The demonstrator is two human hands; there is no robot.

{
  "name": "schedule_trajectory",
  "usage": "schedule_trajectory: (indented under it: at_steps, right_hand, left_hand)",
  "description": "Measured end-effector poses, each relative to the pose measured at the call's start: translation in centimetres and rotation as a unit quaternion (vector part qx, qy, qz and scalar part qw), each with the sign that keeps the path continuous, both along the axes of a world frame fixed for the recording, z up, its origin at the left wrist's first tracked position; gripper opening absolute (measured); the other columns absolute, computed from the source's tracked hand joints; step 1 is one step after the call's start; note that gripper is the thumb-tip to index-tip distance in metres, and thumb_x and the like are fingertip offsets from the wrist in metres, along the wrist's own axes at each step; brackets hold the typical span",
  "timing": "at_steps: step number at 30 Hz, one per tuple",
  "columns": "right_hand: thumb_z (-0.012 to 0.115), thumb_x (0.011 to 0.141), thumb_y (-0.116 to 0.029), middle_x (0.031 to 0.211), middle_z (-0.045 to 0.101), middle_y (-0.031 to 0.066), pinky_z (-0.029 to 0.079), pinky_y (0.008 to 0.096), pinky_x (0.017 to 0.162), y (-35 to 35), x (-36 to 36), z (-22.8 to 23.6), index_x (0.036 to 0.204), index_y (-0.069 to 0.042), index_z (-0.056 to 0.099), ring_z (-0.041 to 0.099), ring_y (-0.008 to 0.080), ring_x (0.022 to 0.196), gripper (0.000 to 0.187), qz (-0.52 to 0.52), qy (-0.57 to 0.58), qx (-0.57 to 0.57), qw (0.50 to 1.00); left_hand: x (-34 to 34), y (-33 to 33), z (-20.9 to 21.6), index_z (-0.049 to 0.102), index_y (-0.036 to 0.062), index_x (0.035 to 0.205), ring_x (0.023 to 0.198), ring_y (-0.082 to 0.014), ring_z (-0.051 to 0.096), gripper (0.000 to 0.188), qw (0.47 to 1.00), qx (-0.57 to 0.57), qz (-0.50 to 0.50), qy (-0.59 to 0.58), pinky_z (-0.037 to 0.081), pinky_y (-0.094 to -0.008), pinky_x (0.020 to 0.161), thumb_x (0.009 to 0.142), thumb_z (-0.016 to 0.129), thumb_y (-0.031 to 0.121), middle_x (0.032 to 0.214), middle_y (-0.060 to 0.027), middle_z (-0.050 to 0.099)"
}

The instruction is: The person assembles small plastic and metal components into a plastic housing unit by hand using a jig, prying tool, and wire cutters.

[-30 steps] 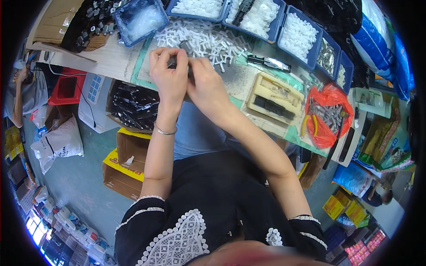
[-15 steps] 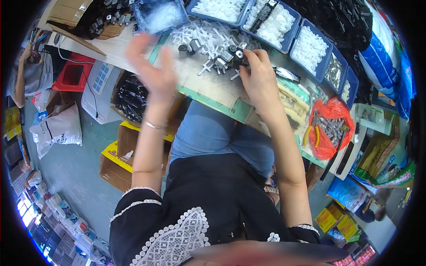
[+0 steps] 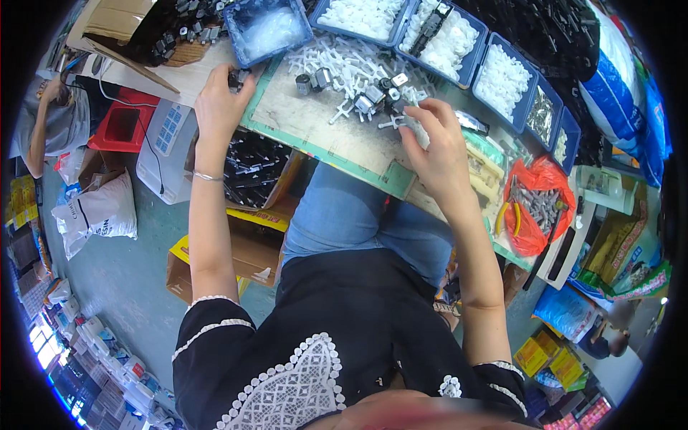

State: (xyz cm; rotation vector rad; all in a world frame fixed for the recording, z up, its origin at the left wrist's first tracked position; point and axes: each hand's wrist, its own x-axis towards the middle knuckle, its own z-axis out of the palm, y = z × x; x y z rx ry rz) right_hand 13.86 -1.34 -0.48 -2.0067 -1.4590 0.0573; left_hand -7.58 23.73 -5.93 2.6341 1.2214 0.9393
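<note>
My left hand (image 3: 221,111) is at the left of the worktable, its fingers closed around a small black-and-silver part (image 3: 237,77) beside the blue tub (image 3: 297,16). My right hand (image 3: 438,147) is over the table's middle, thumb and forefinger apart, nothing visibly gripped. Just left of its fingertips lies a white plastic cross-shaped piece (image 3: 389,122), next to a cluster of black-and-silver parts (image 3: 370,99). Similar black-and-silver parts (image 3: 320,77) stand farther left. Behind them spreads a loose heap of white branched plastic pieces (image 3: 337,54).
Blue bins of white pieces (image 3: 502,79) line the table's far side. A red plastic bag (image 3: 527,240) with grey metal parts and yellow-handled pliers (image 3: 499,218) sits at right. An open cardboard box (image 3: 118,21) stands far left. Below the table is a box of black parts (image 3: 254,168).
My left hand has moved left from beside the blue tub's front and now closes around a black-and-silver part. My right hand has drawn slightly back and right from the cluster, its fingers parting.
</note>
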Motion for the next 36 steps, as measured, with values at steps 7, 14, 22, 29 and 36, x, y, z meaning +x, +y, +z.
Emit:
schedule_trajectory:
  at_steps: [7, 14, 22, 29, 36]
  right_hand:
    - [0.066, 0.075, -0.005, 0.094, 0.058, 0.0132, 0.047, 0.0367, 0.077, 0.1, -2.5, 1.5, 0.092, -0.003, 0.063, 0.057, 0.0324, 0.088, 0.017, 0.081, 0.121, 0.062, 0.987]
    - [0.068, 0.081, -0.011, 0.096, 0.063, 0.0116, 0.051, 0.0262, 0.07, 0.6, -2.8, 1.0, 0.107, 0.004, 0.06, 0.062, 0.0144, 0.083, 0.031, 0.034, 0.522, 0.053, 0.85]
    - [0.062, 0.084, -0.004, 0.096, 0.06, 0.0054, 0.048, 0.0208, 0.067, -1.5, 0.7, -0.9, 0.111, 0.004, 0.055, 0.056, 0.0063, 0.079, 0.029, -0.036, 0.526, 0.141, 0.838]
    - [0.06, 0.081, 0.002, 0.101, 0.057, 0.0085, 0.05, 0.022, 0.07, -3.4, 2.0, -2.0, 0.11, 0.003, 0.049, 0.058, 0.0099, 0.085, 0.031, -0.074, 0.443, 0.184, 0.874]
    - [0.059, 0.078, 0.003, 0.095, 0.059, 0.009, 0.052, 0.0255, 0.072, -6.4, 2.7, 0.8, 0.096, 0.003, 0.061, 0.061, 0.0168, 0.079, 0.018, -0.082, 0.226, 0.105, 0.965]
  left_hand:
    - [1.5, -7.1, 0.6, 0.06, 0.0008, 0.09, 0.065, -0.0309, 0.064, 0.03, 0.993, -0.047, -0.023, -0.106, 0.052, -0.0369, 0.059, 0.069, 0.071, 0.02, 0.078, -0.0161, 0.064]
    - [7.0, -13.9, 4.1, 0.058, 0.0025, 0.1, 0.062, -0.0239, 0.061, 0.041, 0.935, -0.08, -0.295, -0.18, 0.05, -0.031, 0.056, 0.063, 0.074, 0.01, 0.076, -0.0098, 0.059]
    - [11.7, -14.6, 2.6, 0.064, 0.0066, 0.103, 0.069, -0.0176, 0.057, 0.029, 0.871, -0.218, -0.374, -0.234, 0.048, -0.0285, 0.058, 0.075, 0.071, 0.004, 0.085, -0.0071, 0.058]
    - [13.6, -15.3, 1.3, 0.064, 0.0036, 0.095, 0.077, -0.0246, 0.058, 0.018, 0.901, -0.133, -0.355, -0.211, 0.047, -0.0324, 0.065, 0.077, 0.067, 0.005, 0.088, -0.0088, 0.058]
    - [13.2, -16.3, 1.5, 0.063, 0.0038, 0.097, 0.086, -0.0282, 0.058, 0.024, 0.915, -0.099, -0.346, -0.181, 0.046, -0.0366, 0.074, 0.073, 0.068, 0.005, 0.097, -0.0098, 0.059]
